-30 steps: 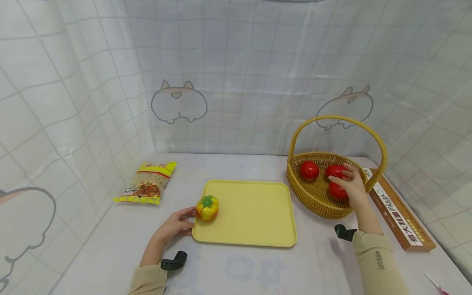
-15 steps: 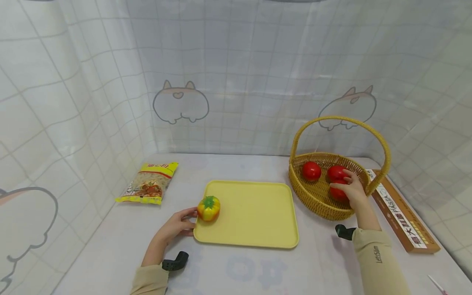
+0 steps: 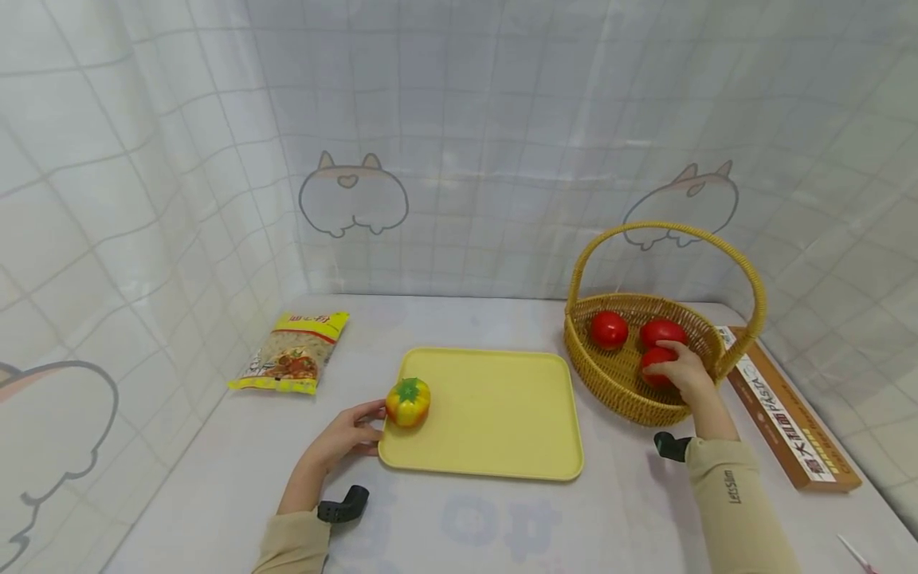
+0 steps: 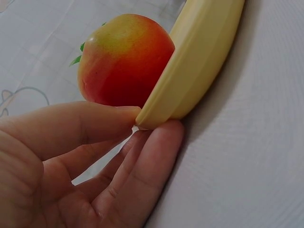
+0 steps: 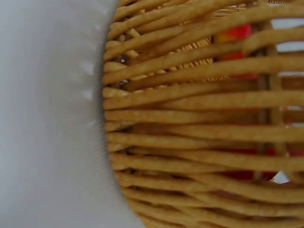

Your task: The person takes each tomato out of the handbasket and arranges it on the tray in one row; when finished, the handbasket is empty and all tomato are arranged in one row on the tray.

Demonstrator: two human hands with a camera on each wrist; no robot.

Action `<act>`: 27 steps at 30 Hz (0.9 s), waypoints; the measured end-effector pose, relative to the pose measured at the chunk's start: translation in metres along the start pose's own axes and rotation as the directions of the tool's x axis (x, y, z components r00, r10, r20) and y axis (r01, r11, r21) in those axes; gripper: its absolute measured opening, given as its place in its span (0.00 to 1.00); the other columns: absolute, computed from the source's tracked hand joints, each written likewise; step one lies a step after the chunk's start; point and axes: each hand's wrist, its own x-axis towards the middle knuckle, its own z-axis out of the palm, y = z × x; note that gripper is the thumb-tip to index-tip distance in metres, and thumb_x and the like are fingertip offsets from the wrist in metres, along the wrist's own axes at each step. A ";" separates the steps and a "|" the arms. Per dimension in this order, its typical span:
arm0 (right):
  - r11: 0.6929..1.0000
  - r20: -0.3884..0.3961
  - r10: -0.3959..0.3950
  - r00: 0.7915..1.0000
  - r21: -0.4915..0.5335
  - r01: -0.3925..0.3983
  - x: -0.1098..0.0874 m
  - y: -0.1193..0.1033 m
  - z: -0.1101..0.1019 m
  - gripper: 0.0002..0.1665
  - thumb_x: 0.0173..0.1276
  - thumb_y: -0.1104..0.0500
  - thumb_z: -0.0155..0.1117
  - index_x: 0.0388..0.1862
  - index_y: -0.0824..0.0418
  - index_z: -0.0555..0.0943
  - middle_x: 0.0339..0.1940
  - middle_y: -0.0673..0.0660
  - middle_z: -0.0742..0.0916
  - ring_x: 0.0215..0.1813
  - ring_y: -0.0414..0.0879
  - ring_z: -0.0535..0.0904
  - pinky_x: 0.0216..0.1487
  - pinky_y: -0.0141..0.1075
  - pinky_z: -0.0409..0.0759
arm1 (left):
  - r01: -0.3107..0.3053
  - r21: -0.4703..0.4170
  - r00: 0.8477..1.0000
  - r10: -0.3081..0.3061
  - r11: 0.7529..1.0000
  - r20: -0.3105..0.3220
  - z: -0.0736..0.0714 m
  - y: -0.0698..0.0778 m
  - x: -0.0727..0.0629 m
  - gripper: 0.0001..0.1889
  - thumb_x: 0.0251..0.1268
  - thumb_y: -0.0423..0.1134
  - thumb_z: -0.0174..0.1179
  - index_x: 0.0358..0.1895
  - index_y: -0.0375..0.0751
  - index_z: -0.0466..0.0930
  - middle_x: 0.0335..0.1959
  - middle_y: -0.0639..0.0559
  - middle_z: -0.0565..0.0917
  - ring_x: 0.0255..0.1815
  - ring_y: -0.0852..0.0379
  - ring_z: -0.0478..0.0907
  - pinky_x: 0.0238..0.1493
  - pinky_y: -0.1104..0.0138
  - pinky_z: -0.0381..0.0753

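Note:
My left hand [image 3: 346, 440] pinches the left rim of a yellow tray [image 3: 495, 414]; in the left wrist view the thumb is on the rim and a fingertip [image 4: 166, 135] is under it. Close to that thumb, on the tray, sits a yellow-and-red tomato-like fruit [image 3: 408, 402] with a green leafy top. My right hand [image 3: 684, 373] reaches into a wicker basket [image 3: 602, 379] and grips a round red fruit [image 3: 656, 367] at its right side. Two more red fruits lie in it, one left [image 3: 609, 330], one behind [image 3: 661, 331]. The right wrist view shows mostly weave, hiding the fingers.
The basket's tall handle [image 3: 670, 227] arches above my right hand. A brown pasta box [image 3: 796, 414] lies right of the basket. At back left is a yellow-edged food packet [image 3: 292, 352]. A thin white-and-pink object [image 3: 853, 552] lies at the front right.
My right hand has lowered inside the basket, and its fingers have closed round the near red fruit. The left hand stays at the tray's rim. The head view has shifted slightly.

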 end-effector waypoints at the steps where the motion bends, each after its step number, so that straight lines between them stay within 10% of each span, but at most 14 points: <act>1: 1.000 -0.004 0.005 1.000 0.018 -0.005 -0.001 -0.001 0.000 0.48 0.58 0.63 0.61 0.71 0.69 0.45 0.68 0.77 0.49 0.66 0.71 0.49 0.65 0.61 0.57 | -0.001 0.002 1.000 0.001 1.000 0.001 0.000 0.000 0.000 0.36 0.55 0.30 0.59 0.68 0.29 0.55 0.60 0.31 0.66 0.35 0.55 0.77 0.39 0.60 0.83; 12: 0.959 -0.100 -0.077 0.992 0.265 0.101 -0.009 -0.025 0.006 0.54 0.60 0.61 0.64 0.73 0.59 0.39 0.72 0.68 0.47 0.70 0.65 0.48 0.62 0.50 0.66 | -0.001 0.003 1.000 0.001 1.000 -0.003 0.000 -0.001 0.000 0.36 0.55 0.30 0.60 0.68 0.29 0.56 0.59 0.32 0.67 0.34 0.55 0.77 0.38 0.61 0.83; 22: 0.774 -0.069 -0.092 0.993 0.622 0.115 -0.026 -0.056 0.017 0.50 0.58 0.72 0.61 0.66 0.45 0.41 0.69 0.55 0.43 0.69 0.53 0.48 0.53 0.38 0.76 | 0.000 0.001 1.000 0.000 1.000 -0.003 0.000 -0.002 0.001 0.36 0.55 0.30 0.60 0.68 0.29 0.56 0.58 0.33 0.68 0.33 0.56 0.76 0.38 0.61 0.83; 27: 0.729 -0.031 -0.100 0.994 0.678 0.095 -0.031 -0.063 0.022 0.46 0.59 0.68 0.63 0.60 0.40 0.45 0.65 0.53 0.49 0.63 0.48 0.54 0.53 0.40 0.77 | 0.008 0.005 1.000 -0.008 1.000 -0.016 0.001 -0.002 0.000 0.36 0.55 0.30 0.60 0.68 0.30 0.56 0.60 0.32 0.67 0.33 0.55 0.76 0.38 0.61 0.83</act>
